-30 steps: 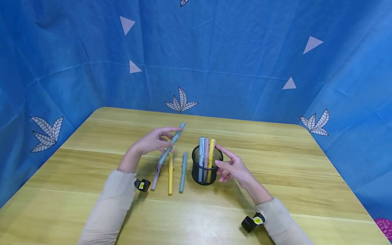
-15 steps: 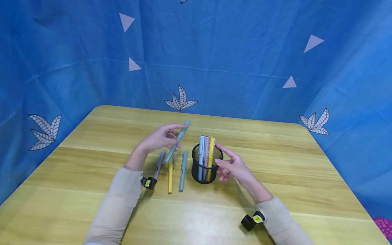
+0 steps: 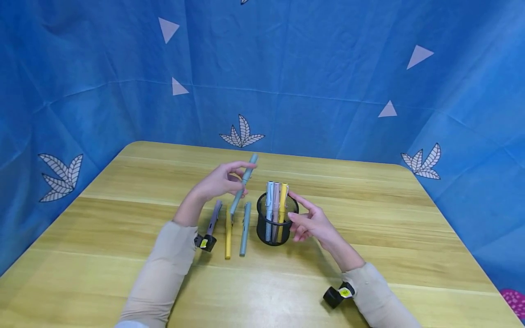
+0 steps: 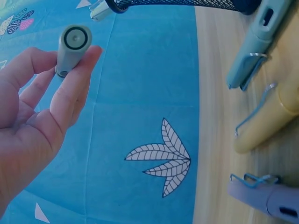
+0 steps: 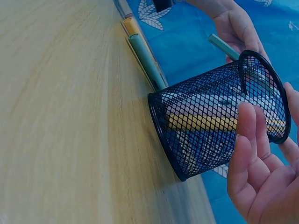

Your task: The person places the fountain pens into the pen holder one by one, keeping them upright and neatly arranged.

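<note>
L hand grips pen; R hand touches holder

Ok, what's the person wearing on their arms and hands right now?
Both arms wear long beige sleeves: left sleeve, right sleeve. The left hand and right hand are bare. Each wrist carries a small black camera with a yellow sticker.

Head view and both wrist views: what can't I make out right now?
- Purple pen, head view: its near end is hidden behind the left wrist camera.
- Held pen, left wrist view: only the butt end shows.
- Cup contents, right wrist view: blurred through the mesh.
</note>
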The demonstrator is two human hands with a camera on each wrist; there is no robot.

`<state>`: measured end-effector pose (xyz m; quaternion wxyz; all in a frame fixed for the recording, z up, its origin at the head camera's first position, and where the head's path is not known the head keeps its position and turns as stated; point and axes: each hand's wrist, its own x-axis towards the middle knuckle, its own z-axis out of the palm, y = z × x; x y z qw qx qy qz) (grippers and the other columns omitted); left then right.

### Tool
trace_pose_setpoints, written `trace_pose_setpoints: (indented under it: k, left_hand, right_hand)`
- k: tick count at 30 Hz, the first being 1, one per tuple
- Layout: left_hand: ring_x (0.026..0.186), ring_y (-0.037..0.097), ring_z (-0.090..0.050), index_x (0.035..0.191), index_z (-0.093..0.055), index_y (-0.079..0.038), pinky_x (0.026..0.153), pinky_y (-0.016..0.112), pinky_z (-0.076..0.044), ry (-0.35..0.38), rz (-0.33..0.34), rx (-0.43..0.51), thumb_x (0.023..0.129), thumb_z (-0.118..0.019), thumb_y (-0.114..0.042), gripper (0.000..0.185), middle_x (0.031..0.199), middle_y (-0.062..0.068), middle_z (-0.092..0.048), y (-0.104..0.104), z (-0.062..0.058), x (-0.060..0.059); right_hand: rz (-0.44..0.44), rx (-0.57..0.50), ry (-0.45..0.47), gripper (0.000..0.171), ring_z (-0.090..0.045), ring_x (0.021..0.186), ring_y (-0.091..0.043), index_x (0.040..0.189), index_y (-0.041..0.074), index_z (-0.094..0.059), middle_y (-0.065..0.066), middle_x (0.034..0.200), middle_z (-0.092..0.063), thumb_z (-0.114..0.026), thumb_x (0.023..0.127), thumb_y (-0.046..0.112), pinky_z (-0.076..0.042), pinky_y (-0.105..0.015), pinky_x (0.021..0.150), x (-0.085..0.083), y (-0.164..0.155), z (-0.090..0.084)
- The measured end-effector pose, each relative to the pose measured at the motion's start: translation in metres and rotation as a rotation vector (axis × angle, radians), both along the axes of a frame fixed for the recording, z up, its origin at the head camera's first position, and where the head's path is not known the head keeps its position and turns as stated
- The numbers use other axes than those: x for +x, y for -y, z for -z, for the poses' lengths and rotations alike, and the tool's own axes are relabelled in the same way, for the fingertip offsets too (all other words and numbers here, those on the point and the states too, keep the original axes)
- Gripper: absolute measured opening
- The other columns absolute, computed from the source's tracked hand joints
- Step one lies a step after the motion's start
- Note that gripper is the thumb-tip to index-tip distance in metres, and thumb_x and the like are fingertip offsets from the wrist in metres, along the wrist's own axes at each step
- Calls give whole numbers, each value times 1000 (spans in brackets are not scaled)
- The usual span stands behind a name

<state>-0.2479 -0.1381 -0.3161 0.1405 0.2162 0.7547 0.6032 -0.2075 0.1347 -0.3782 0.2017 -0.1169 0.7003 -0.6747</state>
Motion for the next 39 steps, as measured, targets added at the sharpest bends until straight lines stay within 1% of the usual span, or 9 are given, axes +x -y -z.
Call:
trace_pose_setpoints:
  k: [6,12,16,19,21,26,30,35,39]
  left_hand:
    - [84,48,-54,131,-43,-7,72,46,-50,-12,0,12,81,-50,12,54,97,23,-45,-5,-4,0]
    - [83,45,-56,131,-44,-8,71,47,-50,-20,-7,16,82,-51,10,53,98,24,-44,-7,-6,1]
    - [78,36,-59,130,-44,-7,71,46,-50,-18,-1,26,82,-52,10,52,96,22,-45,-8,-6,0]
    - [77,33,-60,130,-44,-6,70,43,-51,-17,4,31,82,-52,10,52,96,22,-45,-9,-6,-1]
    - [78,35,-60,130,-44,-7,71,43,-51,-16,4,40,81,-52,11,53,95,21,-46,-9,-6,-1]
    - [81,41,-57,129,-45,-7,74,42,-49,-53,8,69,82,-54,10,52,88,20,-49,-11,-8,-2]
    - [84,46,-54,129,-46,-8,76,45,-48,-70,0,88,82,-54,10,51,89,24,-48,-12,-8,-3]
    - [80,37,-58,129,-45,-5,75,47,-48,-73,2,98,82,-54,10,50,94,27,-45,-15,-8,-4]
    - [76,28,-59,129,-45,-4,73,43,-50,-73,-3,103,83,-53,10,49,94,25,-45,-18,-8,-5]
  right_hand:
    - [-7,-7,0,62,-57,45,-17,142,23,-26,-15,66,-61,-58,88,19,-49,-29,45,-1,1,0]
    - [-8,-10,2,63,-57,45,-17,142,23,-25,-13,65,-60,-58,88,19,-49,-30,45,-1,0,1]
    - [-4,-9,4,63,-57,45,-17,142,23,-25,-13,65,-60,-58,88,19,-49,-30,45,-1,-1,1]
    - [0,-8,6,63,-57,45,-18,142,23,-26,-14,65,-60,-58,88,19,-49,-30,45,0,-1,2]
    - [1,-8,8,63,-57,45,-17,142,23,-26,-14,65,-60,-58,88,19,-48,-29,45,0,-1,2]
    - [3,-5,7,63,-57,45,-17,141,23,-27,-12,64,-61,-59,87,20,-48,-29,45,0,-1,1]
    - [0,-3,6,63,-57,45,-17,141,23,-27,-13,65,-61,-59,87,20,-49,-30,45,0,-1,-1]
    - [-5,0,6,63,-57,45,-17,141,23,-27,-13,65,-60,-60,87,20,-49,-30,46,-1,0,-1]
    - [-5,1,8,63,-57,45,-17,141,23,-27,-13,64,-60,-59,87,19,-49,-31,46,0,0,0]
